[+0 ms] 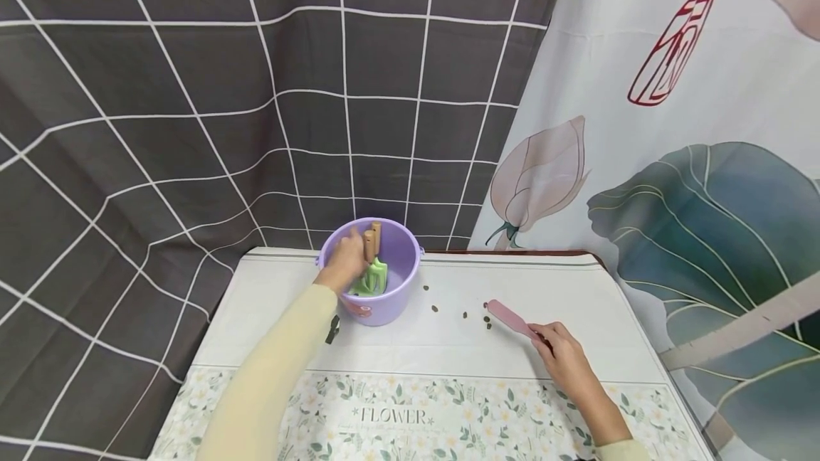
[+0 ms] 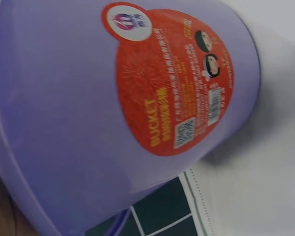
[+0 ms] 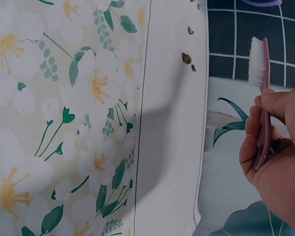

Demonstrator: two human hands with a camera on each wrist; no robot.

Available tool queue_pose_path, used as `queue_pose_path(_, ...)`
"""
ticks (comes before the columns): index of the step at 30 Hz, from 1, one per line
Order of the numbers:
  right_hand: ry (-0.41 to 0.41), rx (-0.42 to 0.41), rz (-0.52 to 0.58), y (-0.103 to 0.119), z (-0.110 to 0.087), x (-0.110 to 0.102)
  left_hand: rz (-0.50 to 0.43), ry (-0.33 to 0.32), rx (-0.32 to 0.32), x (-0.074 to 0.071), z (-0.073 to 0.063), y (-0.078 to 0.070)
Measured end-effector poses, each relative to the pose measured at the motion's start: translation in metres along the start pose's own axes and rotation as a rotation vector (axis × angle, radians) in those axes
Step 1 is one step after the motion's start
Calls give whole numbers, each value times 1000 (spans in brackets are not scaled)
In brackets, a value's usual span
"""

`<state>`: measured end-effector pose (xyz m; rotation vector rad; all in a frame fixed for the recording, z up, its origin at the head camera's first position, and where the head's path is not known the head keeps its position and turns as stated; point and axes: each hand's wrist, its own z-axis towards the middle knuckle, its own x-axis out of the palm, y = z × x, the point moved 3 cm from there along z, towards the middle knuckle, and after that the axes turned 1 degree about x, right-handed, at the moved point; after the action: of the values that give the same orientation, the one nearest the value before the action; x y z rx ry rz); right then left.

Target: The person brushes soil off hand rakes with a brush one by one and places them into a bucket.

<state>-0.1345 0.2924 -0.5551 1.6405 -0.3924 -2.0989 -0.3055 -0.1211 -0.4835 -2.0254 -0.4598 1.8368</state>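
A purple bucket [image 1: 403, 297] stands near the table's back edge; its red label [image 2: 172, 83] fills much of the left wrist view. Inside it are green-headed garden tools [image 1: 376, 272] with wooden handles, one a small hand fork. My left hand [image 1: 346, 260] reaches over the rim into the bucket, beside the handles; its fingertips are partly hidden, and I cannot tell whether it grips anything. My right hand [image 1: 564, 358] holds a pink brush [image 1: 509, 319] by its handle, above the table. In the right wrist view the brush's white bristles [image 3: 256, 61] face left.
Small dark bits [image 1: 488, 322] lie scattered on the white tabletop between bucket and brush. A small black object [image 1: 332, 329] is beside the bucket's base. A floral cloth [image 1: 410, 440] covers the front of the table. A dark gridded curtain [image 1: 378, 126] hangs behind.
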Motion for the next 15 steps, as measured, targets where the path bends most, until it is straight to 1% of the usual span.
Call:
queue_pose_path(4,3,8,5,-1,0,0,15,4,-29,3,3,6)
queue_pose_path(7,9,19,5,-2,1,-1,9,8,-49,3,4,9)
queue_pose_path(11,21,35,6,-3,1,-1,12,17,-55,4,5,10)
queue_pose_path(15,30,37,10,-4,1,-1,21,25,-44,5,5,10)
